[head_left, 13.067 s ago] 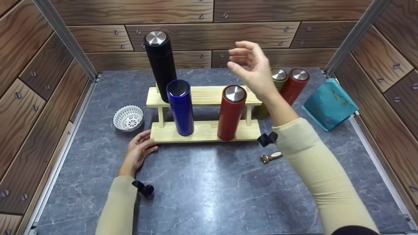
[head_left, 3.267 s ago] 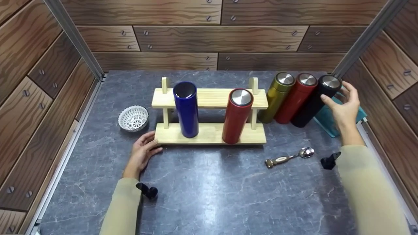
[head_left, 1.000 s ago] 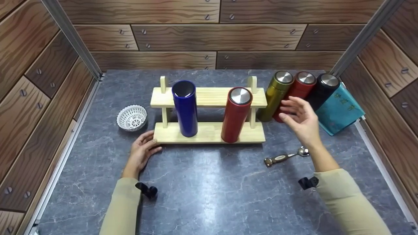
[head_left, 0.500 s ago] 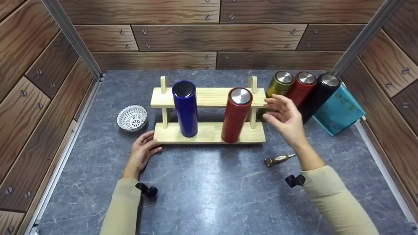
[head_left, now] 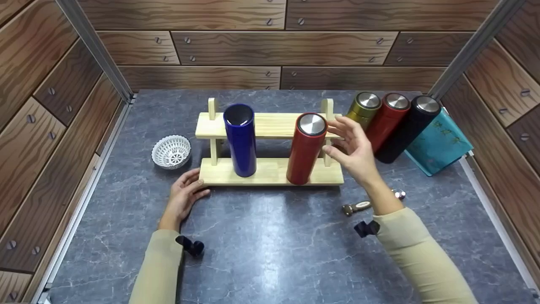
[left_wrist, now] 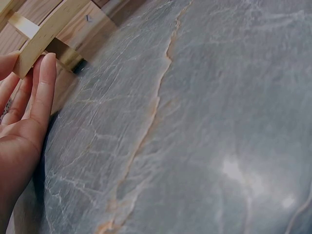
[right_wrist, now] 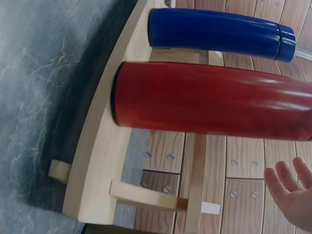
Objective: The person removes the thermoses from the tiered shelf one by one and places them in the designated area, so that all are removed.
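Observation:
A two-tier wooden rack [head_left: 270, 172] stands mid-table. On its lower board a blue thermos [head_left: 240, 147] and a red thermos [head_left: 300, 160] are upright. My left hand [head_left: 181, 198] holds the lower board's left end; in the left wrist view the board's corner [left_wrist: 29, 61] lies between thumb and fingers. My right hand [head_left: 354, 152] is beside the red thermos's upper right side, fingers loosely bent around air. In the right wrist view that hand [right_wrist: 295, 195] shows a gap from the red thermos [right_wrist: 209, 100].
Right of the rack stand a green thermos [head_left: 363, 110], another red thermos [head_left: 386, 116] and a black thermos [head_left: 407, 131]. A teal bag [head_left: 441, 143] is by the right wall. A spoon with a brown handle [head_left: 356, 207] lies in front, partly under my right wrist. A white basket [head_left: 171, 152] sits left.
The black thermos went from the rack's upper board to the right-hand row. My right hand has since let go of it and moved left to the red thermos. The left hand stays put.

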`<state>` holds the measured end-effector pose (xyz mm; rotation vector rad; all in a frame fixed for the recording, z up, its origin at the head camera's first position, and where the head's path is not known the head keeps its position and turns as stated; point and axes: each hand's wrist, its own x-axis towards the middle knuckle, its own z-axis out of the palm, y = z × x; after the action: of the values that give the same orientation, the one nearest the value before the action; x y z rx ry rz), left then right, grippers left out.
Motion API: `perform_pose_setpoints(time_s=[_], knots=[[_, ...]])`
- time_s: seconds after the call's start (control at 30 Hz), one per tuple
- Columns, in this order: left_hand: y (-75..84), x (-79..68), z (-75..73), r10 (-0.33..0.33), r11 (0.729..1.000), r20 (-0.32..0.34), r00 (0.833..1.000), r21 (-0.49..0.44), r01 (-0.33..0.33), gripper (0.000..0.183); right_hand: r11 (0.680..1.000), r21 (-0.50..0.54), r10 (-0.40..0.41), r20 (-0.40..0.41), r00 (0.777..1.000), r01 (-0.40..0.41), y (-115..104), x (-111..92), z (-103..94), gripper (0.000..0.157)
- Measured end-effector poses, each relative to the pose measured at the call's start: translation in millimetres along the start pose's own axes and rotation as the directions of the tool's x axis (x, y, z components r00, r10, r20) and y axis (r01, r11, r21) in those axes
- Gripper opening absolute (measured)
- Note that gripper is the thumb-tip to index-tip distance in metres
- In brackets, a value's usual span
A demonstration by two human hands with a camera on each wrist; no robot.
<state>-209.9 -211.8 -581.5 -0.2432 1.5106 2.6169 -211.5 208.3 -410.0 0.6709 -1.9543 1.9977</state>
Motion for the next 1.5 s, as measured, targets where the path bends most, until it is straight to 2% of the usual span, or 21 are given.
perform_pose_setpoints(time_s=[0.3, 0.57, 0.83, 1.07, 1.17, 1.37, 1.5], knots=[[0.0, -0.2, 0.0, 0.000, 1.000, 0.005, 1.000, 0.001, 0.000, 0.048, 1.000, -0.026, 0.009, 0.052, 0.999, -0.008, -3, 9, 13.0, 0.072], [-0.8, -1.4, -0.7, 0.006, 1.000, -0.001, 1.000, -0.002, -0.006, 0.048, 0.994, -0.111, 0.029, 0.088, 0.996, -0.019, -26, 14, 32.0, 0.077], [-0.8, -1.7, 0.2, -0.012, 1.000, -0.018, 1.000, 0.009, 0.012, 0.048, 0.994, -0.110, 0.027, 0.069, 0.997, -0.019, -23, 16, 36.4, 0.076], [-0.8, -0.5, 0.5, -0.009, 1.000, -0.013, 1.000, -0.001, 0.009, 0.046, 0.995, -0.092, -0.033, 0.020, 0.999, 0.035, 5, 19, 28.6, 0.073], [-1.1, -0.2, 0.4, -0.009, 1.000, -0.014, 1.000, -0.003, 0.008, 0.047, 0.995, -0.099, -0.036, -0.012, 0.999, 0.035, 0, 18, 31.2, 0.071], [-1.0, 0.1, 0.1, -0.011, 1.000, -0.021, 1.000, -0.002, 0.011, 0.048, 0.991, -0.117, -0.067, -0.017, 0.998, 0.065, -23, 15, 36.2, 0.066], [-0.8, 0.4, -0.2, -0.013, 1.000, -0.026, 1.000, -0.005, 0.012, 0.048, 0.989, -0.133, -0.062, -0.033, 0.998, 0.058, -30, 14, 34.7, 0.065]])
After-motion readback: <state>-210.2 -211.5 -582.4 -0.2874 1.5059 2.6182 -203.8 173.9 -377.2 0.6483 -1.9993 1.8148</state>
